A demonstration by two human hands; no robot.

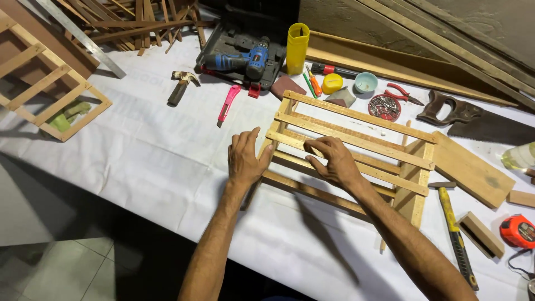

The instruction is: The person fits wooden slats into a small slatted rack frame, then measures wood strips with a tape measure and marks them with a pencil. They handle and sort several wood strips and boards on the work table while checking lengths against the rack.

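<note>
A small wooden slatted crate (356, 142) stands on the white-covered table (150, 161), its long slats running from upper left to lower right. My left hand (246, 159) presses against the crate's left end, thumb hooked over a slat. Flat on the top slats near the middle rests my right hand (332, 161), fingers spread and pointing left. Neither hand holds a tool.
A hammer (457, 237), wooden block (482, 234) and orange tape measure (518, 230) lie right of the crate, with a flat board (472, 175) and handsaw (473, 120). Behind are a blue drill in its case (242, 56), yellow tube (297, 47), pliers (404, 93), nails (384, 107), pink cutter (228, 104). A second slatted frame (47, 83) sits far left.
</note>
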